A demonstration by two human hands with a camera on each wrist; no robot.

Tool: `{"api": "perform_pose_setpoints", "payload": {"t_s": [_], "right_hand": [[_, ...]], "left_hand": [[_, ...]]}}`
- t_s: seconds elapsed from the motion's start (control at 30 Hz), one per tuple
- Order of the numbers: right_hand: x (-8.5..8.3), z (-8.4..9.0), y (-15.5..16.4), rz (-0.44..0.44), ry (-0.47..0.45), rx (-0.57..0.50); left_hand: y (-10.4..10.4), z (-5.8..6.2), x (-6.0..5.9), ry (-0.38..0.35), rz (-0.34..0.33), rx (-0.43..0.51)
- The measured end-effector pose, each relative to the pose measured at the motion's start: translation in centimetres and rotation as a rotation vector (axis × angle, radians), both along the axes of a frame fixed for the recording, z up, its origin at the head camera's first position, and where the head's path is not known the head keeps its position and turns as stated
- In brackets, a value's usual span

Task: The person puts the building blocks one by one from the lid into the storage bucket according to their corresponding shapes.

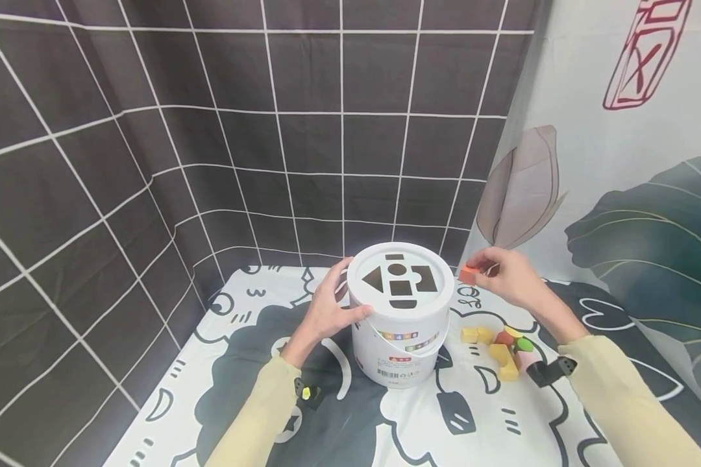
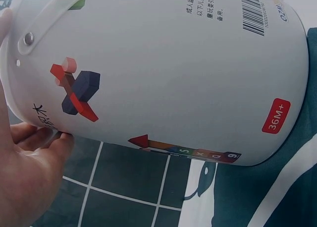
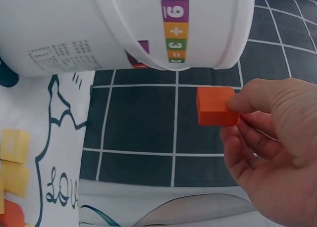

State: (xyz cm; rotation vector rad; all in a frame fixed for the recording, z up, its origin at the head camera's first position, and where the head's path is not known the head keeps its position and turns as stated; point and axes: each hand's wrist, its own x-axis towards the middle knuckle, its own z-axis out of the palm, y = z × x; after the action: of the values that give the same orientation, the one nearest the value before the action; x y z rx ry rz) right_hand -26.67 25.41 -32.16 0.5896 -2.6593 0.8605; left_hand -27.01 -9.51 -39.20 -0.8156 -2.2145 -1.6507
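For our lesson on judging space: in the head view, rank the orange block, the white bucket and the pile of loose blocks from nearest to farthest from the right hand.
1. orange block: pinched in the right hand.
2. white bucket: to its left.
3. pile of loose blocks: on the mat below the hand.

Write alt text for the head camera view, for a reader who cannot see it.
A person's left hand steadies a white bucket whose lid has shape-sorting holes, while the right hand pinches an orange block beside the lid. A small pile of coloured blocks lies on the cartoon-printed cloth to the bucket's right, before a dark tiled wall.
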Motion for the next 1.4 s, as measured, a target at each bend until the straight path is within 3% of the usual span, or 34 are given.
{"api": "perform_pose_setpoints", "payload": {"t_s": [0.2, 0.33, 0.43, 0.63, 0.77, 1.0, 1.4], "right_hand": [[-0.6, 1.1, -0.2, 0.002, 0.044, -0.002], [-0.8, 2.0, -0.9, -0.004, 0.026, 0.01], [-1.1, 2.6, -1.7, 0.008, 0.015, 0.008], [-2.1, 3.7, -3.0, 0.035, 0.084, -0.016], [-2.7, 4.2, -4.2, 0.057, 0.069, -0.019], [-4.0, 4.4, -6.6, 0.149, 0.058, -0.016], [-5.6, 3.5, -9.0, 0.217, 0.045, 0.008]], "left_hand": [[0.0, 0.1, 0.0, -0.005, -0.006, -0.003], [0.0, 0.2, 0.0, -0.012, 0.0, -0.008], [0.0, 0.1, 0.0, -0.009, 0.002, -0.008], [0.0, 0.0, 0.0, -0.006, -0.004, -0.002], [-0.1, 0.0, 0.0, -0.009, 0.001, -0.004], [-0.1, 0.1, 0.2, -0.019, 0.003, -0.006], [0.0, 0.1, 0.3, -0.031, 0.0, -0.005]]}}
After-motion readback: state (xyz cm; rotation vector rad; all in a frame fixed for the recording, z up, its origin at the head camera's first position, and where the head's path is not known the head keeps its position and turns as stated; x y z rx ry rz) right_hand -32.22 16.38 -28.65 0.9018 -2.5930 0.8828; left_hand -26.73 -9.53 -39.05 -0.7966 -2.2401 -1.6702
